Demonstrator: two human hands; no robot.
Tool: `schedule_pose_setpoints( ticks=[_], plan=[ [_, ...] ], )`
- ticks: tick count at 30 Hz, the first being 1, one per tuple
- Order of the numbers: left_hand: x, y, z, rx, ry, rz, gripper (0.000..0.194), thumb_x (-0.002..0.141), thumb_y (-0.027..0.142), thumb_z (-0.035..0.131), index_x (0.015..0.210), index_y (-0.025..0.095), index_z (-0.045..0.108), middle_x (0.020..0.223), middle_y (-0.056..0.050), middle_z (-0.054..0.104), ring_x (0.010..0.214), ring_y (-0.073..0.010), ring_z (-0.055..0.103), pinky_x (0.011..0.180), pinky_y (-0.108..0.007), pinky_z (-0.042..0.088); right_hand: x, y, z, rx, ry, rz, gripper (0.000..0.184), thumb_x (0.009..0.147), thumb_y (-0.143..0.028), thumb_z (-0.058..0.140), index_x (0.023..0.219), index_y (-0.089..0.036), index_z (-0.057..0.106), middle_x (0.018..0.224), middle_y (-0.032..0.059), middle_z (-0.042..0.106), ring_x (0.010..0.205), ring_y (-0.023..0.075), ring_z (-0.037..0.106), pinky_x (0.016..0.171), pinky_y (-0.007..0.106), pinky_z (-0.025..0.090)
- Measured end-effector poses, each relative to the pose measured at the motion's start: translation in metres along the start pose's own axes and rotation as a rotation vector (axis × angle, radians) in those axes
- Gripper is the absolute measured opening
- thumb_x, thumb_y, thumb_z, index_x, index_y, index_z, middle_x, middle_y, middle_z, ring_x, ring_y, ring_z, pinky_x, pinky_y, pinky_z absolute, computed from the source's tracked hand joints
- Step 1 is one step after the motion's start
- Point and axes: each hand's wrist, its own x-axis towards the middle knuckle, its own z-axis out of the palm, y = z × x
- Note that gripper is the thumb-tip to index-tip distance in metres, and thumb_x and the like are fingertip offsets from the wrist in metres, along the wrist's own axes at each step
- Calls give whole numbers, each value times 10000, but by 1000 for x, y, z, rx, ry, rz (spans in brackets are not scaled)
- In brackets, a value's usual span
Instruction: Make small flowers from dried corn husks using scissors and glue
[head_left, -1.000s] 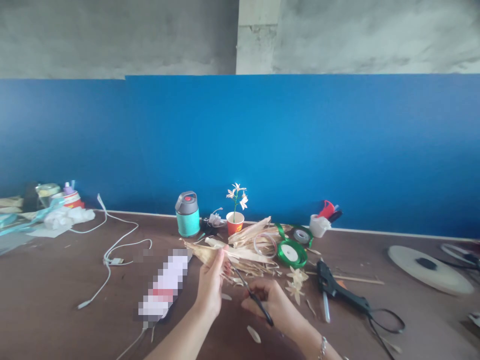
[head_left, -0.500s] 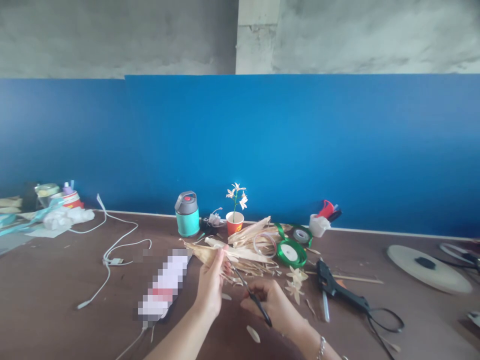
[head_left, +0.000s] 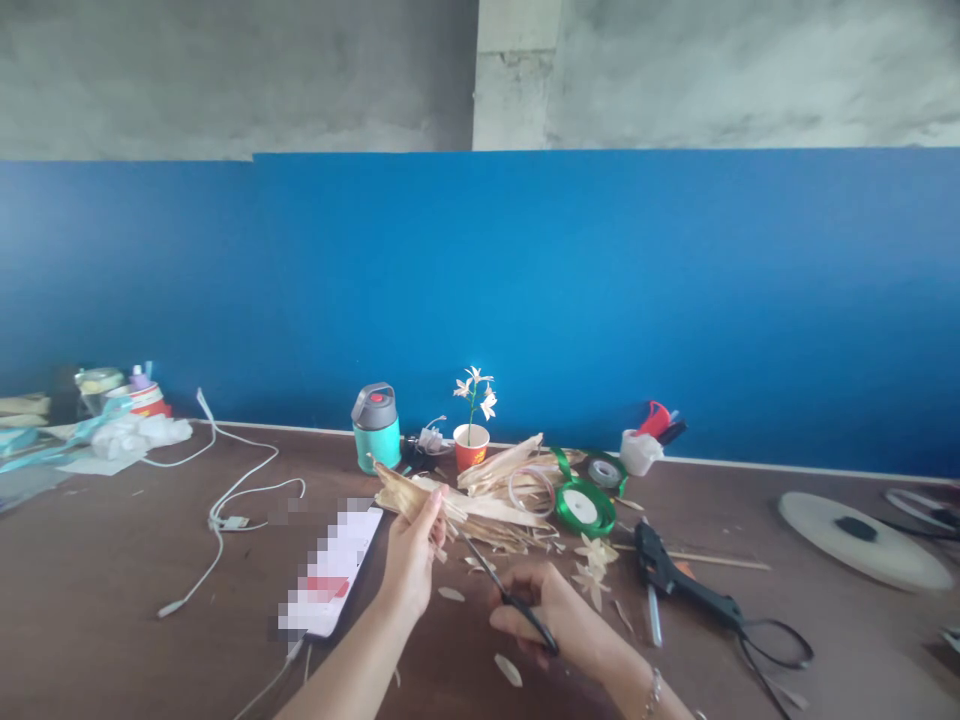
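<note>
My left hand pinches a dried corn husk between thumb and fingers; the husk fans out to the upper left. My right hand is wrapped round the dark handles of a pair of scissors, whose blades point up and left, just short of the left fingers. Behind the hands lies a pile of dry husks. Small cut petals, one a pale petal, rest on the table below, and star-shaped husk flowers lie to the right.
A paper cup holds a stem of white flowers beside a turquoise flask. Green ribbon rolls and a black glue gun lie to the right. On the left are a phone and white cables.
My left hand has shifted slightly left and down with the husk. My right hand and the scissors have moved a little to the right, widening the space between the hands.
</note>
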Motion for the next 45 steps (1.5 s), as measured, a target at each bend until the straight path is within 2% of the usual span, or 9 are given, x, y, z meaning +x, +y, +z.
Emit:
schedule_pose_setpoints(
  ticks=[3, 5, 9, 13, 27, 45],
  plan=[
    [7, 4, -5, 69, -46, 61, 314, 596, 396, 799, 631, 133, 631, 448, 89, 405, 404, -30, 327, 402, -171, 243, 0, 3, -6, 37, -31, 11, 325, 635, -399, 737, 780, -131, 626, 434, -69, 507, 327, 44, 396, 315, 143, 308],
    [10, 5, -7, 100, -65, 43, 317, 608, 387, 792, 605, 143, 590, 446, 92, 403, 387, -23, 309, 388, -171, 218, 1, 3, -8, 55, -56, 18, 346, 628, -417, 745, 777, -129, 627, 429, -67, 517, 315, 40, 389, 307, 140, 294],
    [13, 7, -9, 62, -106, -45, 316, 565, 360, 819, 656, 124, 630, 453, 91, 412, 380, -14, 304, 382, -167, 216, -1, 3, -10, 109, -108, 13, 402, 614, -469, 755, 767, -124, 618, 422, -60, 532, 294, 29, 380, 297, 135, 248],
    [16, 8, -9, 8, -109, -59, 367, 534, 369, 832, 742, 110, 676, 491, 88, 427, 396, -8, 315, 383, -158, 223, -2, 4, -12, 174, -155, 6, 406, 609, -462, 767, 766, -117, 620, 410, -68, 517, 288, 26, 378, 293, 132, 242],
    [5, 5, -6, 12, -132, -253, 381, 469, 321, 879, 732, 103, 710, 493, 62, 497, 406, -8, 417, 387, -123, 292, -1, 3, -9, 158, -136, -3, 380, 636, -447, 750, 769, -120, 609, 427, -62, 538, 287, 27, 388, 286, 127, 252],
    [3, 5, -5, 36, -136, -289, 389, 454, 296, 881, 738, 95, 706, 528, 49, 561, 409, -1, 440, 401, -119, 311, 3, 12, -10, 128, -100, -5, 347, 646, -421, 753, 772, -124, 624, 420, -66, 531, 286, 29, 387, 281, 130, 245]
  ],
)
